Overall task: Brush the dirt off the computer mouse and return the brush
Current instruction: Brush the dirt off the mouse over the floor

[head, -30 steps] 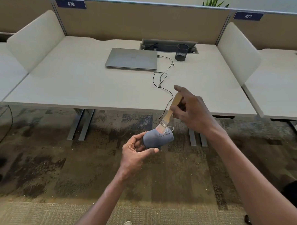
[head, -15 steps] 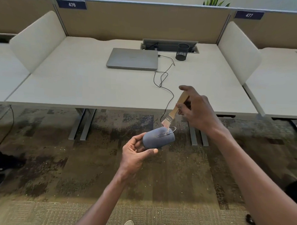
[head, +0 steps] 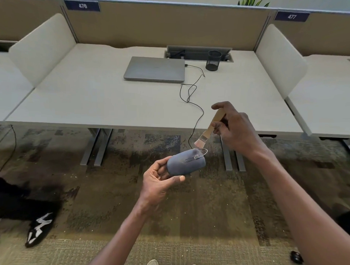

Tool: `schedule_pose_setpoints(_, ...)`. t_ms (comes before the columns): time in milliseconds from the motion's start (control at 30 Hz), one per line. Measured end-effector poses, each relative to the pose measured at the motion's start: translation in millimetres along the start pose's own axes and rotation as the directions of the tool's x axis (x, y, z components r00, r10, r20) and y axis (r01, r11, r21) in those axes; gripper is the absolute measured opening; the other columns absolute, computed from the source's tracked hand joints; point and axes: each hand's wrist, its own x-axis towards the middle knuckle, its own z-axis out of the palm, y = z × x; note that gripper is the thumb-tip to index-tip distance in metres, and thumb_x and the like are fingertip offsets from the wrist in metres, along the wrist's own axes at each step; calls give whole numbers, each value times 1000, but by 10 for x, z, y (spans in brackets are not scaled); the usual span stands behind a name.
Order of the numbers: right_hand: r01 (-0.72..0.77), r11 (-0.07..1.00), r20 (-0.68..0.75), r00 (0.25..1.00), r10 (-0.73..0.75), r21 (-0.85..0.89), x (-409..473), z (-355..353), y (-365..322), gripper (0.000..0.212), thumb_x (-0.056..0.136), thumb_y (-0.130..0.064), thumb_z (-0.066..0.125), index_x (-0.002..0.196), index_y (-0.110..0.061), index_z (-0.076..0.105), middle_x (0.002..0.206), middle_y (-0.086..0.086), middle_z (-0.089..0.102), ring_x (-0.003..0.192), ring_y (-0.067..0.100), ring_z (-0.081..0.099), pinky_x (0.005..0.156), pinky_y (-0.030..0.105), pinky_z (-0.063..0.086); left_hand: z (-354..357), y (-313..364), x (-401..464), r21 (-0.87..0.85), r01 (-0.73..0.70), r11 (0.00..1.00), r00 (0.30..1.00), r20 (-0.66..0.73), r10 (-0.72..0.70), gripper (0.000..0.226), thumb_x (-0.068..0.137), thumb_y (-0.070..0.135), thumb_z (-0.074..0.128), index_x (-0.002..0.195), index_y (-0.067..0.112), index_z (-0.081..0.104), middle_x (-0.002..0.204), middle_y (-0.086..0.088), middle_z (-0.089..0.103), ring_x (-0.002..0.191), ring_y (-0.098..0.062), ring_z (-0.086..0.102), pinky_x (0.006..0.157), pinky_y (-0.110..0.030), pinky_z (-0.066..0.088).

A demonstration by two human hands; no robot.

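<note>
My left hand [head: 158,181] grips the rear end of a grey-blue wired computer mouse [head: 186,162], held in the air in front of the desk with its buttons pointing up and right. My right hand [head: 233,128] pinches the wooden handle of a small paintbrush [head: 210,127]. Its pale bristles hang just above the mouse's front edge, close to it. The mouse's black cable [head: 193,97] runs up over the desk edge to the laptop.
A closed grey laptop [head: 154,69] and a black mesh pen cup [head: 213,60] stand on the pale desk [head: 92,101]. White side dividers flank the desk. A person's leg and black shoe [head: 39,228] are on the carpet at the lower left.
The brush has swept up and to the right, off the mouse's top, and my right hand has risen with it. A person's leg has come into view at the lower left.
</note>
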Motion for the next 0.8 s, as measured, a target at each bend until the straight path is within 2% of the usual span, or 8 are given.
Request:
schedule_pose_setpoints(100, 7, 997, 2, 1000, -7, 71, -1, -26, 36, 37, 96, 1, 61, 127, -16, 52, 84, -1, 70, 72, 11, 72, 75, 31, 62, -1, 8, 13, -1, 3, 1000, 1000, -4, -3, 79, 54, 15, 100, 125, 18, 66, 121, -7, 77, 114, -24, 73, 85, -26, 61)
schedule_pose_setpoints(233, 2, 997, 103, 995, -10, 80, -1, -36, 87, 35, 95, 3, 61, 121, -19, 54, 81, -2, 71, 69, 9, 72, 71, 27, 61, 21, 19, 26, -6, 15, 1000, 1000, -1, -15, 82, 50, 26, 104, 123, 22, 69, 122, -9, 76, 114, -24, 73, 86, -27, 61)
schedule_pose_setpoints(333, 15, 999, 86, 996, -18, 35, 23, -24, 116, 34, 94, 5, 59, 116, -21, 53, 82, 1, 71, 68, 6, 70, 70, 29, 61, 32, 8, 18, -10, 29, 1000, 1000, 9, -29, 81, 49, 26, 105, 122, 23, 70, 122, -11, 76, 113, -25, 74, 85, -27, 62)
schedule_pose_setpoints(400, 3, 1000, 51, 999, -4, 7, 29, -18, 137, 33, 95, 4, 57, 115, -21, 52, 84, 5, 70, 71, 6, 70, 73, 35, 61, 41, 8, 11, 1, 28, 1000, 999, 14, -28, 77, 51, 22, 104, 120, 26, 72, 122, -12, 76, 112, -26, 74, 84, -28, 62)
schedule_pose_setpoints(467, -1, 1000, 15, 1000, 1, 15, 25, -16, 143, 32, 96, 2, 57, 119, -20, 52, 85, 3, 70, 74, 8, 70, 75, 39, 61, 50, 12, 6, 9, 21, 1000, 1000, 11, -21, 75, 52, 15, 101, 120, 24, 71, 121, -11, 76, 112, -26, 74, 84, -27, 62)
schedule_pose_setpoints(567, 20, 999, -13, 1000, -20, 38, 33, -4, 102, 40, 96, -2, 61, 129, -21, 50, 82, -4, 68, 72, 7, 70, 75, 38, 61, 67, 28, 9, 18, 11, 1000, 1000, 9, -11, 77, 52, 12, 97, 123, 19, 67, 119, -8, 77, 111, -25, 74, 83, -27, 62)
schedule_pose_setpoints(700, 36, 999, 38, 999, -37, 27, 69, 42, -22, 55, 96, -7, 63, 145, -18, 42, 82, 9, 70, 75, 26, 71, 75, 48, 59, 88, 45, 10, 26, 3, 1000, 999, 33, -4, 73, 53, 11, 96, 121, 21, 69, 119, -6, 77, 111, -24, 75, 83, -28, 63)
schedule_pose_setpoints(800, 35, 999, 95, 995, -31, -37, 127, 88, -70, 62, 96, -10, 63, 152, -16, 35, 78, 6, 67, 71, 25, 66, 71, 41, 55, 104, 47, 11, 34, 6, 999, 999, 46, -8, 75, 54, 11, 97, 122, 21, 69, 121, -7, 77, 112, -25, 74, 84, -28, 63)
